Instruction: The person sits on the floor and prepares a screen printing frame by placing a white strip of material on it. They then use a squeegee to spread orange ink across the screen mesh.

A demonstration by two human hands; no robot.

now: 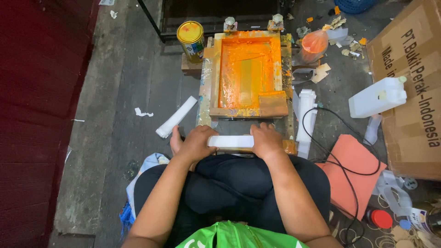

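Holding white strip [231, 141] between left hand [196, 143], right hand [266, 140].

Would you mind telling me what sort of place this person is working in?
Probably a small, informal screen-printing workshop on a concrete floor. An orange-inked screen frame lies before the seated person, a paint tin stands beside it, and both hands, left and right, hold a white strip.

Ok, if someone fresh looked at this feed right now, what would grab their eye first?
Most likely the wooden screen-printing frame flooded with bright orange ink, lying on the floor at top centre. Just below it, the left hand and right hand grip the two ends of a white strip above the person's crossed legs. A yellow-lidded tin stands left of the frame, and a white jerrycan lies off to the right.
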